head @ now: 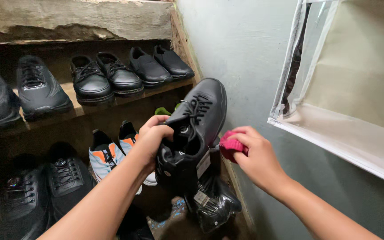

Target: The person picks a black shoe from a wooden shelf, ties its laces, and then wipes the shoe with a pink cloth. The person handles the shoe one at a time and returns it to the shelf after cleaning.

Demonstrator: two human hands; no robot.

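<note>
1. Two wooden shelves [125,98] fill the left of the view, lined with black shoes; a pair of black lace-up dress shoes [105,78] sits on the upper one, a pair of white, orange and blue sneakers [110,153] lower down, and a pale wall [241,53] closes the right
2. We hold a black lace-up sneaker [194,129] in the air in front of the shelves; its long axis runs on a slant, toe up and towards the wall, heel down and towards us, laces facing us
3. We judge it light enough for one hand, with a soft upper that gives and a stiffer sole; the collar at the heel looks the surest place to grip
4. Our left hand [152,140] is closed on that collar, fingers curled over the rim
5. Our right hand [256,158] is clenched around a bunched pink cloth [232,144], pressed just beside the sneaker's side; soft and limp, we think
</note>
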